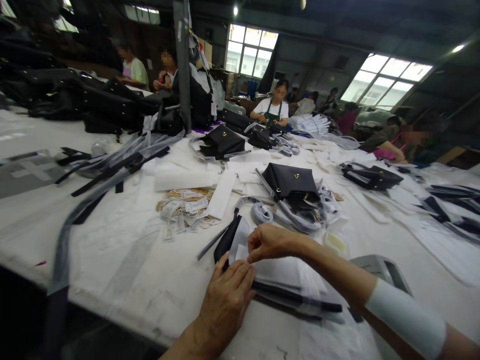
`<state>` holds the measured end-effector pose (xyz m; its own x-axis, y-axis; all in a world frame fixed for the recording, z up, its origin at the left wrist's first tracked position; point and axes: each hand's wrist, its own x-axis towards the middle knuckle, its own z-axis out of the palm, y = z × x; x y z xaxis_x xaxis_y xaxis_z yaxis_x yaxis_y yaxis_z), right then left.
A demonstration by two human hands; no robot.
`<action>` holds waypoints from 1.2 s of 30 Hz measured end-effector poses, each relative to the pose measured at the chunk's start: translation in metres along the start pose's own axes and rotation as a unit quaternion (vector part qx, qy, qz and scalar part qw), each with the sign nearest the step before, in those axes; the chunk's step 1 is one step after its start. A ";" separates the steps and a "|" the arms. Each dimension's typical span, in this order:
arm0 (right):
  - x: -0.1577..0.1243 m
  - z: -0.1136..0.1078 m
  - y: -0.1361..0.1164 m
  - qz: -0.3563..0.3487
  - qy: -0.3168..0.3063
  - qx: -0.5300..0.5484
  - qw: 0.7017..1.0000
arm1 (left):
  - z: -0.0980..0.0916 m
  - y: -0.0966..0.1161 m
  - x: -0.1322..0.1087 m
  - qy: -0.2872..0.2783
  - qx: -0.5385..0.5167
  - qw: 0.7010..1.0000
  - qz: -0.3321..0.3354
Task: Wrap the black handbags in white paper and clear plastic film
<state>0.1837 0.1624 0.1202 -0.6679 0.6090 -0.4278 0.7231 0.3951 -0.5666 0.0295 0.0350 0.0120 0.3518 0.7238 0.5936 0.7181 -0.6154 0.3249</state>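
A black handbag (227, 240) lies on the table in front of me, with white wrapping sheets (279, 271) over its middle and dark straps along its near side. My left hand (230, 292) grips the near edge of the bag, its fingers bent over the sheet and bag. Just above it, my right hand (270, 242) is closed in a pinch on a small white paper (241, 252) at the bag's opening. The fingertips of the right hand are partly hidden.
Beyond my hands sits another black handbag (290, 181) with wrapped straps. Small tags (185, 210) lie in a pile at left. Long wrapped straps (69, 240) hang over the table edge. A grey plastic object (380, 267) stands beside my right forearm. Several people work farther back.
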 end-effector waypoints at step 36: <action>-0.098 0.076 0.089 0.116 0.283 -0.171 0.937 | 0.001 -0.004 0.080 -0.259 0.122 0.956 -0.068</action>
<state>0.3001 0.0861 0.0581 -0.3549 0.9348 -0.0149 0.9162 0.3446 -0.2044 0.0559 0.0958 0.0578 0.4503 0.8879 0.0938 0.8744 -0.4598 0.1551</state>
